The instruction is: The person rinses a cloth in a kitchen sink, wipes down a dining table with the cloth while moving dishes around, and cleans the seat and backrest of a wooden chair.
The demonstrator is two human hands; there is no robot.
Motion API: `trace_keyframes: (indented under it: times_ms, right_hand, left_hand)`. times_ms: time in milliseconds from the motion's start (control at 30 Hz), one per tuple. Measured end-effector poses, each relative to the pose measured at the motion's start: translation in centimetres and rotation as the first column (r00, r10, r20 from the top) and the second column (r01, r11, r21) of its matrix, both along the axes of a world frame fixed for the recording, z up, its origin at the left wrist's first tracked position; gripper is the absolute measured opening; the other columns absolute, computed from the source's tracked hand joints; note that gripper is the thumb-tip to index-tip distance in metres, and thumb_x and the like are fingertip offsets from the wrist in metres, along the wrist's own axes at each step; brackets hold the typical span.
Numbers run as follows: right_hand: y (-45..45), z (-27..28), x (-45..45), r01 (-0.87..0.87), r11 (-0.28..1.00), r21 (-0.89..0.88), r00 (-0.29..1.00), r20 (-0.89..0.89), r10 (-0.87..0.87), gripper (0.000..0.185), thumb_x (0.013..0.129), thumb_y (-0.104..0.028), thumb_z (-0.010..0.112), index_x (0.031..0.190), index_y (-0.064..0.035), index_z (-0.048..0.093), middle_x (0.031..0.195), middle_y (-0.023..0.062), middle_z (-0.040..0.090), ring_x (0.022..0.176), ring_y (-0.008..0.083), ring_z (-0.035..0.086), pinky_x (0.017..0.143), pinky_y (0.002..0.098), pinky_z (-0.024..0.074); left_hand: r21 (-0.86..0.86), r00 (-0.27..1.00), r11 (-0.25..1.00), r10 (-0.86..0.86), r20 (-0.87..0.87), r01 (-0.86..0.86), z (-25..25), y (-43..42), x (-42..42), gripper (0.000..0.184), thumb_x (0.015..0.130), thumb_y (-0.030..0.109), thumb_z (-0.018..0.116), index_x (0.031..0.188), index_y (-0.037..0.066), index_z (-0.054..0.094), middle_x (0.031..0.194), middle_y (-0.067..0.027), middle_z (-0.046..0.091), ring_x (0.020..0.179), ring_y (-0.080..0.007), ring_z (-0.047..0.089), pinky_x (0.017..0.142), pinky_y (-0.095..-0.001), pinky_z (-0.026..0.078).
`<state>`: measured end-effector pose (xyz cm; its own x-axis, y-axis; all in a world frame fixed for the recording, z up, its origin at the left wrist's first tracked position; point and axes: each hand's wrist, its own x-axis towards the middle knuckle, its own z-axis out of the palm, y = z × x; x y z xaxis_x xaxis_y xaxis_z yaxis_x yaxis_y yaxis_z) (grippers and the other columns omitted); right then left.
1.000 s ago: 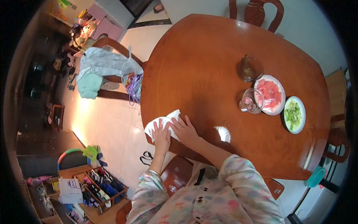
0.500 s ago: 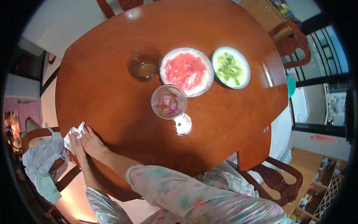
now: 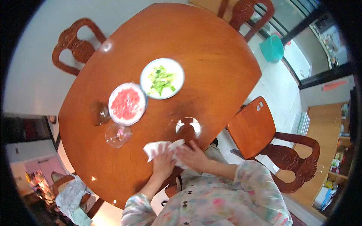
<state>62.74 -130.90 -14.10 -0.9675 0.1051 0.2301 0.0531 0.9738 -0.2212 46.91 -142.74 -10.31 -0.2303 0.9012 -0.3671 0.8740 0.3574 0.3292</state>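
A crumpled white cloth (image 3: 151, 149) lies at the table's near edge; whether it is fabric or paper I cannot tell. My left hand (image 3: 163, 162) holds it down against the wood, fingers over the top. Beside it, my right hand (image 3: 193, 157) rests at the cloth's right side with its fingers stretched out. Farther up are a plate of pink-red sliced food (image 3: 127, 104) and a white plate of chopped greens (image 3: 162, 79). To their left stand a clear cup with pink bits (image 3: 117, 135) and a dark see-through bowl (image 3: 99, 113), both blurred.
The wooden table (image 3: 203, 56) has a folded leaf or seat-like panel (image 3: 252, 126) at its right, near a carved chair (image 3: 288, 160). Another carved chair (image 3: 77, 47) is at the far left. A teal bucket (image 3: 272, 49) stands on the floor. Bags (image 3: 71, 197) hang at lower left.
Both hands have moved right along the near edge with the white cloth, from the table's left side. The camera view has turned right, so the dishes appear farther left.
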Motion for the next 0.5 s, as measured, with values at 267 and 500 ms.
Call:
trace_keyframes:
  times_ms: [267,500]
  right_hand:
    - [22.3,-1.7,8.7,0.71,0.693,0.125,0.692,0.055,-0.719,0.048,0.085,-0.017,0.052,0.132,-0.0137,0.047,0.139,0.004,0.042,0.131,0.0273,0.034,0.106,0.0571,0.0242]
    - [37.6,-1.7,10.0,0.844,0.536,0.019,0.534,-0.119,-0.837,0.039,0.087,-0.016,0.049,0.125,-0.0105,0.052,0.134,0.0085,0.046,0.13,0.0291,0.036,0.103,0.058,0.0272]
  left_hand:
    - [0.278,0.927,0.885,-0.341,-0.154,0.372,-3.1,31.2,8.6,0.051,0.089,0.031,0.054,0.135,0.013,0.04,0.148,-0.0145,0.024,0.137,-0.0379,0.018,0.107,-0.0611,0.018]
    - [0.333,0.957,0.899,-0.249,-0.148,0.285,-2.9,48.1,12.9,0.046,0.091,0.026,0.051,0.135,0.018,0.041,0.149,-0.0135,0.025,0.138,-0.0381,0.02,0.109,-0.0582,0.017]
